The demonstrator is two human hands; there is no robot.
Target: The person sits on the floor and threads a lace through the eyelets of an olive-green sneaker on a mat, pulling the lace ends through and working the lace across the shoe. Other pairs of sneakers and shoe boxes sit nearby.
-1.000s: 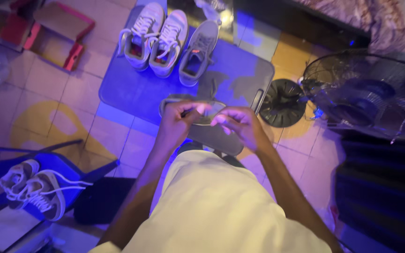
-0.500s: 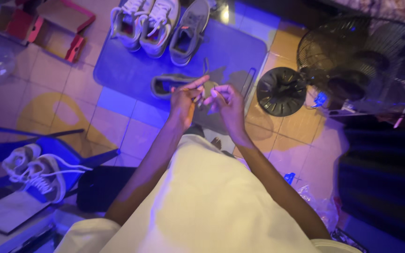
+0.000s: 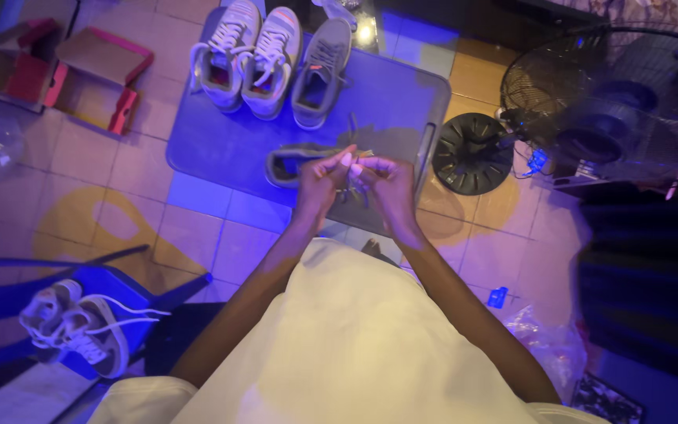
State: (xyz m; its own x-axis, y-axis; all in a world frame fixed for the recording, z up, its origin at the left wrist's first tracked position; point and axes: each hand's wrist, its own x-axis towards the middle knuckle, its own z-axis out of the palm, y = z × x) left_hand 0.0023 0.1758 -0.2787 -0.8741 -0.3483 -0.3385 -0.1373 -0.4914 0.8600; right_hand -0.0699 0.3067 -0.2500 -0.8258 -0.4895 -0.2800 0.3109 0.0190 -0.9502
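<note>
Tiled floor, blue bench (image 3: 229, 149) at frame center; left hand (image 3: 319, 179) and right hand (image 3: 386, 182) together, pinching a shoelace (image 3: 352, 163) above the grey shoe (image 3: 296, 163), which lies lengthwise left-right, nearer the left hand.

You're in home room used for shoe care: tiled floor (image 3: 119, 204), low worktop (image 3: 386, 94) with sneakers (image 3: 272, 59), open shoe box (image 3: 92, 82), standing fan (image 3: 606, 102), blue lighting.

three sneakers (image 3: 272, 59) crowding mat's far edge, fan base (image 3: 472, 153) blocking right, bare mat (image 3: 221, 141) left
</note>
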